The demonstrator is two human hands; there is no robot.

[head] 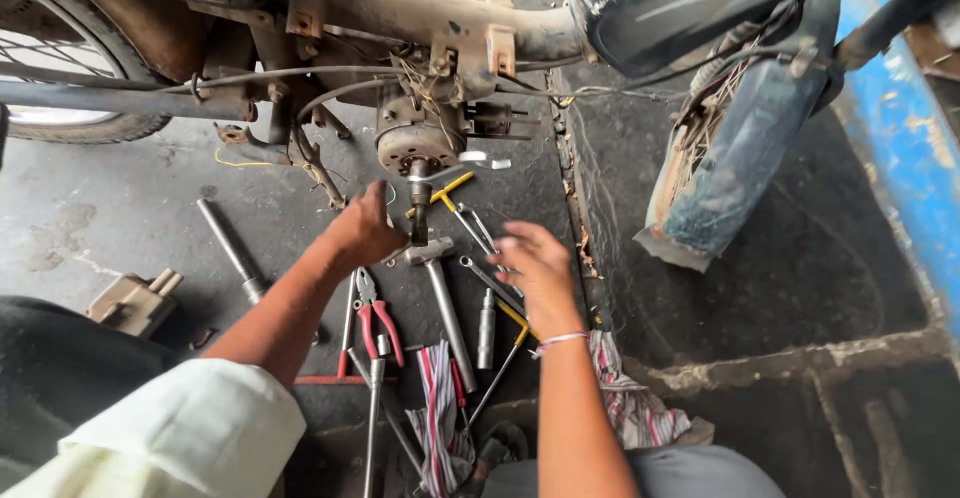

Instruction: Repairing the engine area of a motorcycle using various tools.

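This is a motorcycle repair workshop, worked at floor level. A stripped, rusty motorcycle frame (400, 8) with loose cables stands over a stained, dark concrete floor (120, 208). A spoked wheel with a black tyre (50, 78) shows at the left. Hand tools lie scattered on the floor: red-handled pliers (378, 318), a steel hammer (440, 298), yellow-handled screwdrivers (445, 190), chrome spanners (490, 280) and a striped, oily rag (440, 408).

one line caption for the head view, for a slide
Left hand reaches toward a motorcycle engine while right hand hovers over wrenches beside a hammer and red pliers.
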